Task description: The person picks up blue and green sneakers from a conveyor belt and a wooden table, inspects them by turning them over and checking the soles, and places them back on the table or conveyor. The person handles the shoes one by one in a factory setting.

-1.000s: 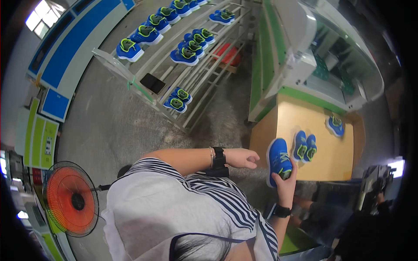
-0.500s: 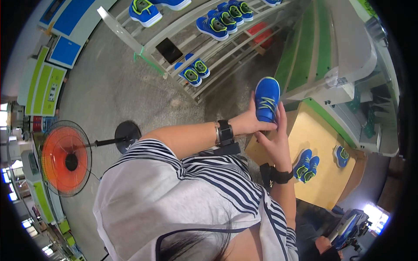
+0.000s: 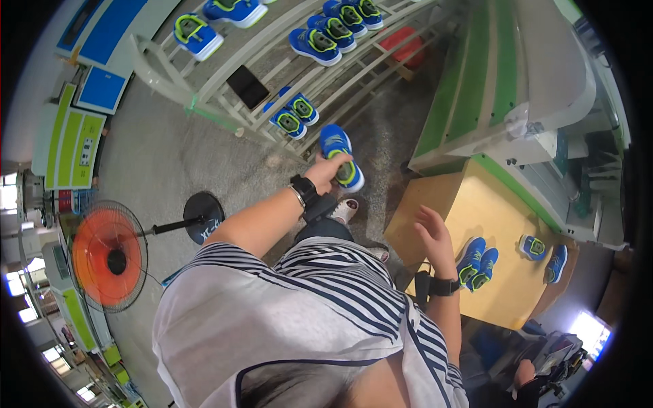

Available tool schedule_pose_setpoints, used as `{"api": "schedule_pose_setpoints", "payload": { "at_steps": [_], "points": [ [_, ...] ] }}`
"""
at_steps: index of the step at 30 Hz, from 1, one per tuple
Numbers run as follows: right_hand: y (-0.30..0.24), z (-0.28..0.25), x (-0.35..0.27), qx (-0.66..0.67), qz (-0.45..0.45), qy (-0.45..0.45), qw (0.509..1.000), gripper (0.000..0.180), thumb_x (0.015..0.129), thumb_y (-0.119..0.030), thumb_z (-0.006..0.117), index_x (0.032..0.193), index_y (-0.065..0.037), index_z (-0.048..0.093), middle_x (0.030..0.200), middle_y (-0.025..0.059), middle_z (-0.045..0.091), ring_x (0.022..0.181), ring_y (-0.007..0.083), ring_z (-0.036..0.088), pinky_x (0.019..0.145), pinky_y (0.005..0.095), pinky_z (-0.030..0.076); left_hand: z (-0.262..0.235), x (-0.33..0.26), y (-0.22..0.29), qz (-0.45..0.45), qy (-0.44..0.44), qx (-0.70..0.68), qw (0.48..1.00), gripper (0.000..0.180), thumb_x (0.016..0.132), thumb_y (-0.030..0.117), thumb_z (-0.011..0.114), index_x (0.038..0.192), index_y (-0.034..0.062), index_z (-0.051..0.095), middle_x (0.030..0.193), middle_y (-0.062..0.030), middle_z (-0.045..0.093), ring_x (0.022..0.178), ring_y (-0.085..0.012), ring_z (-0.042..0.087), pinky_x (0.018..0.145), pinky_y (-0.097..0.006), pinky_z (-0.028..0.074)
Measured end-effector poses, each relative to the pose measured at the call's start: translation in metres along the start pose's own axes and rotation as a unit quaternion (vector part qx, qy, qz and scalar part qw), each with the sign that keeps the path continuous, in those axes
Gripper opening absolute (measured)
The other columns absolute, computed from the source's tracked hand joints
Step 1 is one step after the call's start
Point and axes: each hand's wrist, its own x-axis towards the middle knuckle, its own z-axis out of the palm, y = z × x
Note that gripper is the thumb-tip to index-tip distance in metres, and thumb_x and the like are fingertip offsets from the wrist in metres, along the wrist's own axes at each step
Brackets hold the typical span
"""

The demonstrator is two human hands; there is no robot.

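Observation:
A blue sneaker with lime-green lining and a white sole is in the grip of my left hand, beside the front of the metal shoe rack. My fingers wrap its heel end, with the toe pointing away from me. My right hand holds nothing and its fingers are apart, above the near edge of a wooden table. Right of that hand, a pair of matching sneakers rests on the table. Farther right on it are two more, one sneaker near another.
Several blue sneakers stand on the rack's bars, along with a dark flat tray. An orange floor fan is at left. A green-and-white machine borders the table. A co-worker's hand shows at lower right.
My left hand has carried the sneaker left toward the rack. The right hand has let go of it and dropped back toward the table. Another sneaker now shows at the table's right edge.

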Motion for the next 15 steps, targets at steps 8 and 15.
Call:
{"api": "schedule_pose_setpoints", "payload": {
  "at_steps": [8,15],
  "points": [
    [0.048,-0.009,-0.056,-0.009,0.145,0.128,0.981,0.042,0.096,-0.011,0.066,0.135,-0.004,0.054,0.121,0.0113,0.066,0.112,0.0191,0.062,0.095,0.0319,0.050,0.016,0.113,0.079,0.074,0.025,0.022,0.997,0.116,0.072,0.038,0.085,0.155,0.0097,0.009,0.147,-0.0216,0.037,0.127,-0.0396,0.048,0.090,-0.069,0.044],
    [0.063,0.013,-0.091,0.065,0.219,0.183,0.956,0.041,0.096,-0.013,0.066,0.134,-0.004,0.055,0.118,0.0094,0.066,0.103,0.0156,0.063,0.086,0.0289,0.050,0.024,0.234,0.152,0.072,0.201,0.117,0.970,0.126,0.064,0.045,0.085,0.150,-0.0121,0.015,0.149,-0.0264,0.039,0.131,-0.0344,0.051,0.096,-0.050,0.053]
  ]
}}
